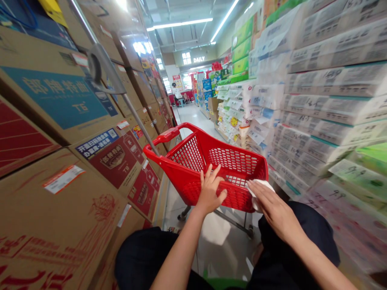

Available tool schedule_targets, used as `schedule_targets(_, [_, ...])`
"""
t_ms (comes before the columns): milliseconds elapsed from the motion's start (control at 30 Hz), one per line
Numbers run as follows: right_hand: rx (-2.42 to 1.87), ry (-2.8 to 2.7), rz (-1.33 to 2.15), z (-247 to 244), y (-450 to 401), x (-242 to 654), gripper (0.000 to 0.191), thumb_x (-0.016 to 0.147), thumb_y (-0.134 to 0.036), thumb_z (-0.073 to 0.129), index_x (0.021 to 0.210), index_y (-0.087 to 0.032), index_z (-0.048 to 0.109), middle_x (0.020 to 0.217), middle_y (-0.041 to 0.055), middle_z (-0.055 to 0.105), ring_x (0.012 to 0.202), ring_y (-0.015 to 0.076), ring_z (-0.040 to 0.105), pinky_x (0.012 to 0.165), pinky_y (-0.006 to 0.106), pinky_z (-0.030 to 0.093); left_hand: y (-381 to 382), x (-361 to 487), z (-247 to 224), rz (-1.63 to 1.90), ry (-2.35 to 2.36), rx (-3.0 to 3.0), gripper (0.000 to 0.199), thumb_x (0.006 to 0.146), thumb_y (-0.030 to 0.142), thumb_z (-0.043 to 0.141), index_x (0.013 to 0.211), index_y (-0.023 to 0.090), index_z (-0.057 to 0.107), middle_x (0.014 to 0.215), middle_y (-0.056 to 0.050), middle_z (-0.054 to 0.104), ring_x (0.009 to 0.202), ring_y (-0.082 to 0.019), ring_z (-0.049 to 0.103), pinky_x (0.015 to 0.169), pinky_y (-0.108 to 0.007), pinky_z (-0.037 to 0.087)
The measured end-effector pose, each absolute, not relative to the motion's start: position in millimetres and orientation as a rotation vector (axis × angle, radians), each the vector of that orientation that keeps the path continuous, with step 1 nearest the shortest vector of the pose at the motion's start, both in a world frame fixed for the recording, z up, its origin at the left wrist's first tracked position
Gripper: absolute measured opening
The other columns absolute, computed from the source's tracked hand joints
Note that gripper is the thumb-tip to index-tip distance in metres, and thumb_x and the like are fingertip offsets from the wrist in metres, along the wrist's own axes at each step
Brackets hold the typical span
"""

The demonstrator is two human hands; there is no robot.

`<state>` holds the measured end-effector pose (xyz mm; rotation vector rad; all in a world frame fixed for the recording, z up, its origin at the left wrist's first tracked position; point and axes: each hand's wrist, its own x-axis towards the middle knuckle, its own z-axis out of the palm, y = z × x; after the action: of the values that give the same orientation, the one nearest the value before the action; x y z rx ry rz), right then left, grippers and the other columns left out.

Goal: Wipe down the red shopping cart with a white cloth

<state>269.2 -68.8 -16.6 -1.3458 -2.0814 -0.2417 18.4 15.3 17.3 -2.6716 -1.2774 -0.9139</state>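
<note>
Red shopping cart (238,197) stands on the pale tiled floor, between the person's knees and the aisle ahead, its handle end to the left. The left hand (209,189) is at the near rim of the basket with its fingers spread wide and nothing in its grasp; whether the fingertips touch the plastic I cannot tell. The right hand (270,205), fingers together and nearly straight, has hold of a white cloth (266,184) at the basket's right end; the thumb is hidden.

Cartons are stacked on the left. One bears a blue panel (60,94) reading 郎牌特曲 and "T6"; lower down, a maroon carton (116,159) shows "T6" too, below a dark blue strip (96,143) with white Chinese writing and a QR code. A white price label (64,179) with an orange edge sits on the nearest carton, its print too small to read. A metal pole (137,117) with a grey clamp slants down past the cartons to the cart's handle side.

Along the right, wrapped paper packs (326,112) rise in blurred stacks; handwritten sheets on them show "14.5" and "9.9". Far down the aisle, an overhead sign (198,59) says "DAILY", with Chinese characters beside it.
</note>
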Motion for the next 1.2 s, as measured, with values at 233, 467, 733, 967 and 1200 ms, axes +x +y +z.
schedule_targets(233, [-1.309,-2.128,-0.003,4,-66,264,0.044,0.103,-0.031,0.045,0.146,-0.025,0.045,0.149,0.0084,0.056,0.131,0.0207,0.058,0.106,0.037,0.052,31,-9,25,-0.871,-1.286,-2.676,0.018,0.094,0.022,0.051,0.104,0.023,0.066,0.165,-0.003,0.034,0.158,-0.025,0.012,0.125,-0.063,0.01])
schedule_targets(467, [-1.18,-2.177,-0.064,8,-54,237,0.039,0.102,-0.026,0.044,0.14,-0.023,0.052,0.138,0.0111,0.064,0.122,0.0212,0.065,0.101,0.037,0.056,5,47,11,-0.996,-1.156,-2.636,0.042,0.103,0.028,0.042,0.143,0.018,0.053,0.162,-0.009,0.038,0.155,-0.022,0.025,0.128,-0.052,0.021])
schedule_targets(733, [-1.17,-2.152,-0.069,3,-21,279,0.032,0.102,-0.032,0.049,0.131,-0.027,0.062,0.132,0.0067,0.069,0.13,0.0238,0.059,0.117,0.05,0.042,2,41,9,-0.967,-1.192,-2.701,0.06,0.099,0.048,0.053,0.151,0.019,0.044,0.16,-0.01,0.042,0.151,-0.027,0.033,0.128,-0.058,0.013])
schedule_targets(967, [-1.183,-2.151,-0.009,11,-36,248,0.021,0.102,-0.032,0.048,0.112,-0.024,0.065,0.115,0.0081,0.072,0.113,0.0239,0.066,0.098,0.04,0.055,2,36,8,-0.876,-1.31,-2.667,0.082,0.088,0.059,0.066,0.157,0.026,0.035,0.167,-0.009,0.027,0.157,-0.036,0.008,0.119,-0.073,-0.006])
schedule_targets(1200, [-1.145,-2.194,-0.073,13,-56,211,0.022,0.102,-0.031,0.049,0.116,-0.024,0.064,0.117,0.008,0.073,0.112,0.0232,0.067,0.099,0.038,0.054,6,8,17,-0.785,-1.295,-2.768,0.067,0.097,0.045,0.058,0.157,0.027,0.034,0.169,-0.006,0.02,0.158,-0.029,0.008,0.122,-0.069,-0.003])
